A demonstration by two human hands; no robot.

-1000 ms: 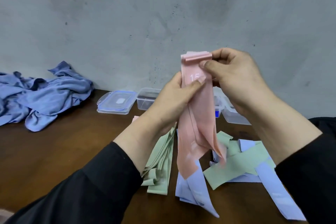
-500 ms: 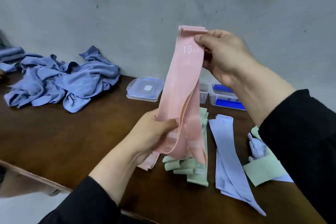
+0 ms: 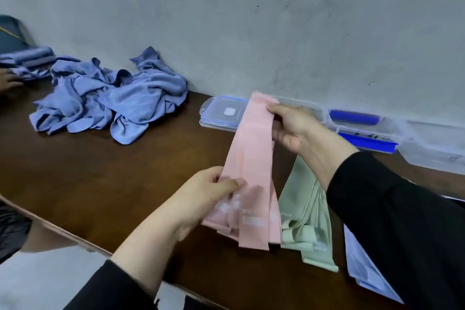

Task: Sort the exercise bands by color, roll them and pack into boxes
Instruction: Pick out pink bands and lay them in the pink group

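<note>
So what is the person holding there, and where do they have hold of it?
A pink band. The right hand pinches its far end, and the left hand grips it near the lower end.

My right hand (image 3: 293, 126) pinches the top end of a pink band (image 3: 251, 158), and my left hand (image 3: 214, 191) grips it lower down, over a dark wooden desk (image 3: 100, 184). Green bands (image 3: 304, 211) lie just beside the pink ones. Clear plastic boxes (image 3: 364, 128) line the grey wall; crumpled blue cloths (image 3: 113, 103) sit far left.
</note>
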